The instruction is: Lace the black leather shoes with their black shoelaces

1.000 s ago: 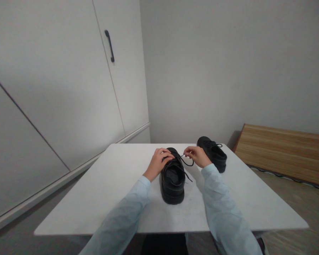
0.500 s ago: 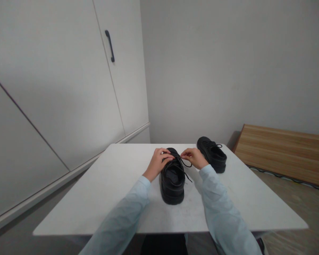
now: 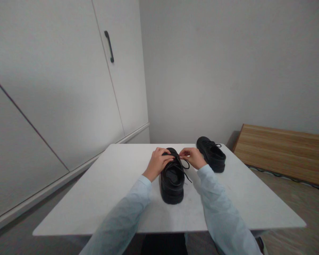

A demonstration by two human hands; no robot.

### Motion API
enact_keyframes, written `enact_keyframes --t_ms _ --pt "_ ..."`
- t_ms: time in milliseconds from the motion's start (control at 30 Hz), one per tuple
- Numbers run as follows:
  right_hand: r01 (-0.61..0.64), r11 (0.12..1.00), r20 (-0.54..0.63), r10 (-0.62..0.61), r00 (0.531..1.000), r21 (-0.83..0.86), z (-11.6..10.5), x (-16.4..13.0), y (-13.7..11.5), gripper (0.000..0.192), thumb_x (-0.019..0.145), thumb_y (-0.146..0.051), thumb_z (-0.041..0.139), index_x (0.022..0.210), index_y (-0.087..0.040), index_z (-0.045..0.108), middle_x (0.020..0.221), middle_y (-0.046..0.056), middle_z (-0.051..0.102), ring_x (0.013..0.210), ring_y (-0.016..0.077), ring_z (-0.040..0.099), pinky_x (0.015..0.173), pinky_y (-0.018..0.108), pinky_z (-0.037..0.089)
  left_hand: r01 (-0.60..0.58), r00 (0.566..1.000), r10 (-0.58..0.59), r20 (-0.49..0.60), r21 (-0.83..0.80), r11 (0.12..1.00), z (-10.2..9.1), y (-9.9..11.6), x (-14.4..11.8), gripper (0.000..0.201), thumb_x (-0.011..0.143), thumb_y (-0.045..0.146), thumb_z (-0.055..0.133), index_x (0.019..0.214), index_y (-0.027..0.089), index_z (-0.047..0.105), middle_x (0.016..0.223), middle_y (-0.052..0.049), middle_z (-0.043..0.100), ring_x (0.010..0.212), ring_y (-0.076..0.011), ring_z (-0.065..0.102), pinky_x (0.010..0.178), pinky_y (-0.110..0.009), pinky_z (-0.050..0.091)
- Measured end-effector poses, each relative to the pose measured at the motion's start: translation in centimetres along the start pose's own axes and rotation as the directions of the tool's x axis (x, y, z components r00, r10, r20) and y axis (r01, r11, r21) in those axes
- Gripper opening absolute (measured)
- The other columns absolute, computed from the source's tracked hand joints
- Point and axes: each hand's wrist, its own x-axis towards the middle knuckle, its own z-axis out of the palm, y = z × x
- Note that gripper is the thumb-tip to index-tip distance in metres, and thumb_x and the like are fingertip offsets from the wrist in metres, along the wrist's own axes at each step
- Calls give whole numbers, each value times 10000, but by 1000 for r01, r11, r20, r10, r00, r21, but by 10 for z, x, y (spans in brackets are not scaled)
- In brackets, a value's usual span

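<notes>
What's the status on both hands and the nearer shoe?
Left hand on front of nearer shoe. Right hand pinching lace at shoe's right. Shoe upright, toe away. Other shoe beyond right hand, seemingly not obstructing.

Two shoes (image 3: 172, 194); two hands (image 3: 157, 163); one table (image 3: 108, 191)

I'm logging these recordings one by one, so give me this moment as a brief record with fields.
Nearer black lace-up shoe: upright, heel toward the wearer
Left hand: touching that shoe's front part
Right hand: pinching that shoe's shoelace
Farther black lace-up shoe: upright, back right on the white table
Background: dark cabinet handle, grey wall, wood-grain board
</notes>
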Motion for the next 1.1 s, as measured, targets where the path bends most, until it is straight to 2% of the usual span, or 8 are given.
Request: enact_keyframes --t_ms 300,467,733,1100 --pt "27 978 63 -14 998 -205 -6 -4 -17 127 708 -104 618 754 -176 712 693 44 722 670 174 676 660 258 494 -37 995 25 100 126 991 -2 3 3 216 835 312 579 1005 270 705 1008 -51 635 953 -215 470 775 -344 395" --pt "33 959 48 -21 999 -282 -8 -6 -27 195 744 -123 536 806 -176 712 695 44 716 678 180 673 672 268 480 -42 993 22 118 169 985 -2 7 7 202 841 315 572 979 256 707 941 -45 646 906 -203 487 732 -329 371" --pt "-2 960 37 12 999 -280 -8 -5 -30 210 736 -125 516 808 -173 707 672 35 706 683 175 661 684 261 467 -13 990 -19 139 226 974 -4 17 15 162 841 318 572 829 241 713 859 -25 655 836 -196 509 693 -324 351" --pt "-1 975 46 12 999 -220 -6 -6 -30 251 733 -109 475 836 -169 696 658 28 694 645 161 637 680 261 460 0 976 -59 211 272 962 -8 24 19 143 845 302 569 853 232 693 889 -20 665 854 -198 541 704 -323 350"
